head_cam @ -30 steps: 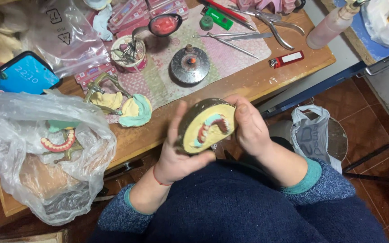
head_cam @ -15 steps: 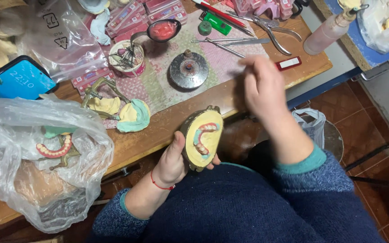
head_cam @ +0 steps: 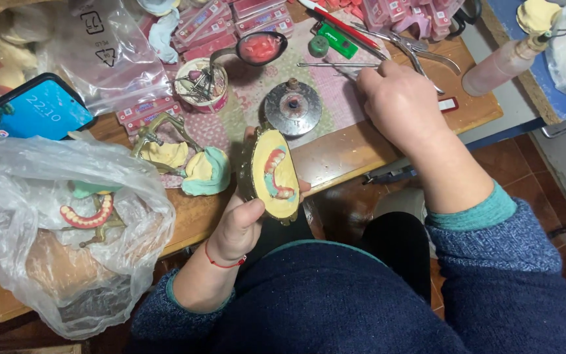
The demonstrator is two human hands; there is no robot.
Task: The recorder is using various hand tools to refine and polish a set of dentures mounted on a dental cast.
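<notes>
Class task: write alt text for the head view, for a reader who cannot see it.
A left hand holds a yellow dental mould with a pink denture over a cluttered table. The right hand reaches among metal tools on a mat.

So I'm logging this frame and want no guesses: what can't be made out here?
- Right hand: its fingertips hide whichever metal tool on the patterned cloth they touch.
- Dental flask: the left hand covers its back.
- Plastic bag: contents blurred behind film.
- Pink bottle: top cut by the frame edge.
</notes>
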